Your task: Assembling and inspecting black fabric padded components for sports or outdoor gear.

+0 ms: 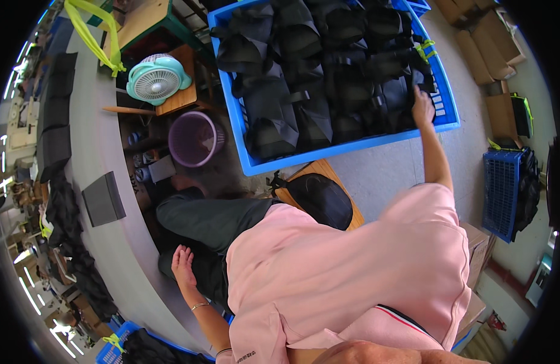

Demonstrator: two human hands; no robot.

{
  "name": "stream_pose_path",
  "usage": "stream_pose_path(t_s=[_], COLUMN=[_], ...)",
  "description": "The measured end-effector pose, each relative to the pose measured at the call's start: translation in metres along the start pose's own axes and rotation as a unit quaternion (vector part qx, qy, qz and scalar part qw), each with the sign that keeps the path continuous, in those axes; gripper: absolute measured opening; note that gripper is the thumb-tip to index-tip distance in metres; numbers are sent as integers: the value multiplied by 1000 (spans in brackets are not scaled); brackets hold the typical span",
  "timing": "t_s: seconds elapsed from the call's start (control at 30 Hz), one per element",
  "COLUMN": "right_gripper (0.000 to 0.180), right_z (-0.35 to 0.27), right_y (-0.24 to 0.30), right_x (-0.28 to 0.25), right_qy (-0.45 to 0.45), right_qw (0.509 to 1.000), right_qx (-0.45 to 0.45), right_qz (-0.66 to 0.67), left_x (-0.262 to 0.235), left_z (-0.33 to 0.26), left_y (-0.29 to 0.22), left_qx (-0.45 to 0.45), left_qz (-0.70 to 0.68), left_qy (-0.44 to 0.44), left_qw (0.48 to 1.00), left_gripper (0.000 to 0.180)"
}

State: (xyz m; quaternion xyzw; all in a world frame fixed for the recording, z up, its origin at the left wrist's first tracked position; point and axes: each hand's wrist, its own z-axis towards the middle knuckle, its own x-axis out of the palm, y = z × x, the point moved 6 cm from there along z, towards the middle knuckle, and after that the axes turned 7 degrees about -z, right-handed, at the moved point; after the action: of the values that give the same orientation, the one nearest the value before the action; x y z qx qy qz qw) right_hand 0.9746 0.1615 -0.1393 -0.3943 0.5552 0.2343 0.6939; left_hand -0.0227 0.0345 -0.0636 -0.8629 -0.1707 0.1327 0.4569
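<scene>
The long grey desk (pixel 89 121) runs down the left side, its edge bent by the lens. Across the top stands the blue crate (pixel 347 147), its near rim slanting up to the right. Packed inside it in rows are the black pieces (pixel 271 136), curved and folded, lying against one another. The person's pink shirt (pixel 359 255) fills the lower middle, with dark trousers (pixel 222 218) reaching toward the desk.

At the right, near the wall, a second blue crate (pixel 499 194) stands on edge with dark stuff beside it; cardboard boxes (pixel 486 48) are above. A purple basket (pixel 184 155) sits between desk and crate, and a turquoise fan (pixel 155 85) stands near it on a wooden stand (pixel 186 67). A black bag (pixel 322 200) rests on a wooden board (pixel 321 168) just below the crate. One dark pad (pixel 103 199) lies on the desk.

The right hand (pixel 422 109) is inside the crate's right end, at a black piece; its fingertips are partly hidden, so I cannot tell whether they grip it. The left hand (pixel 183 262) is by the thigh, fingers loosely spread, holding nothing.
</scene>
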Motion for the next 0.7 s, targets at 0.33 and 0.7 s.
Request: stream_pose_path(t_s=[0.33,0.7], right_gripper=[35,65], right_z=[7,33], right_y=[41,155], right_x=[77,-196], right_qy=[266,-281], right_qw=[960,954], right_qx=[57,-77], right_qz=[60,75], left_x=[63,353], left_z=[-20,30], left_y=[-44,-112], left_qx=[36,385], left_qz=[93,363], left_qy=[-4,207], left_qw=[995,823], left_gripper=[43,85])
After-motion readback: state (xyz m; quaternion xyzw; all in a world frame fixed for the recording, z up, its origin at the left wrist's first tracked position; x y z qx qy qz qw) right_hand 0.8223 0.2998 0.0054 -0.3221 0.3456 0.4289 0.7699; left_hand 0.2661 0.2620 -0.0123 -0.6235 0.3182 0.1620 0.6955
